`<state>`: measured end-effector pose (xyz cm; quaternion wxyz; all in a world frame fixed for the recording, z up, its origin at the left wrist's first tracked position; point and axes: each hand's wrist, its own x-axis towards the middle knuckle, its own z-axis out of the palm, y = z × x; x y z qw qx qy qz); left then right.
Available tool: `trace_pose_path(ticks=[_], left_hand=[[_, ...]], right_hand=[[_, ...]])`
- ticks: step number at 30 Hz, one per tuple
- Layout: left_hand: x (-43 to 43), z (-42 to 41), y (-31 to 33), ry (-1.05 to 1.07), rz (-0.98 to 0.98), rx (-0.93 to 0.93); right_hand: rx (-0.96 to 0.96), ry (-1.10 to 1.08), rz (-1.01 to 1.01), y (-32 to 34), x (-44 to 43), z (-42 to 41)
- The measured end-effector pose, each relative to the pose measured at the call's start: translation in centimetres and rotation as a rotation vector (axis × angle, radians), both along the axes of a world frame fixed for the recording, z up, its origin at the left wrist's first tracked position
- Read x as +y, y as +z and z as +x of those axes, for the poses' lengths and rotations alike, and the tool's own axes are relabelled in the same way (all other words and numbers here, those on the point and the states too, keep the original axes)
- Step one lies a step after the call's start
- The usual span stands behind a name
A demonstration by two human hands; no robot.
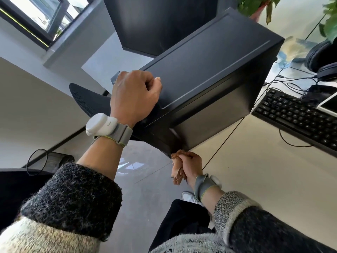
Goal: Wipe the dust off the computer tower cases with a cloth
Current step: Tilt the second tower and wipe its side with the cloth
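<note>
Brown cloth (177, 171) in clenched right hand (191, 164), below tower case (209, 70) in curled left hand (134, 96)

Black tower (209, 70) tilted at desk (255, 170) edge. Left hand (134, 94) grips its near-left corner, fingers curled over edge. Right hand (191, 165) lower down, clutching bunched tan cloth (176, 172); cloth top touches tower's near bottom corner. White-and-grey band on each wrist. Second black case (155, 24) far behind tower. Keyboard (295, 117) on desk at right, headphones (321, 61) beyond it, plant (328, 21) far right. Chair (89, 101) left of tower, wire bin (49, 159) on floor near left, window (42, 17) far left.
</note>
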<state>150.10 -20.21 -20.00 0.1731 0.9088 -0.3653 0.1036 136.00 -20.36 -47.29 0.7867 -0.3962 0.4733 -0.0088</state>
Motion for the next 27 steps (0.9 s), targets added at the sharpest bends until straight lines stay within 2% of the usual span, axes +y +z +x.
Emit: trace_pose_path(ticks=[3, 5, 8, 9, 12, 14, 17, 19, 23, 27], left_hand=[[0.0, 0.2, -0.2, -0.008, -0.008, -0.008], [0.1, 0.2, -0.2, -0.01, -0.001, -0.024], [0.1, 0.2, -0.1, -0.001, 0.009, -0.031], [0.1, 0.2, -0.1, -0.005, 0.007, -0.027], [0.0, 0.2, -0.1, 0.005, 0.003, -0.027], [0.1, 0.2, -0.2, 0.007, 0.003, -0.036], [0.0, 0.4, -0.1, 0.016, -0.003, -0.035], [0.0, 0.4, -0.1, 0.018, 0.005, -0.031], [0.1, 0.2, -0.2, 0.013, 0.004, -0.039], [0.0, 0.4, -0.2, 0.011, -0.005, -0.034]], right_hand=[[-0.055, 0.01, -0.034, 0.3, 0.6, -0.1], [-0.014, 0.052, -0.145, -3.5, 1.1, 0.4], [0.04, 0.075, -0.11, -9.5, 1.0, 1.2], [0.048, 0.061, -0.079, -9.3, 0.4, 1.0], [0.015, -0.042, -0.001, -0.7, -1.2, -0.1], [-0.066, -0.136, 0.033, 2.4, -1.2, -0.3], [-0.105, -0.209, 0.017, 2.7, -0.6, -0.1], [-0.039, -0.21, -0.026, 1.7, -0.8, 0.2], [0.089, -0.198, 0.063, -3.3, -1.7, 0.5], [0.079, -0.162, 0.018, 0.3, -2.1, 0.0]])
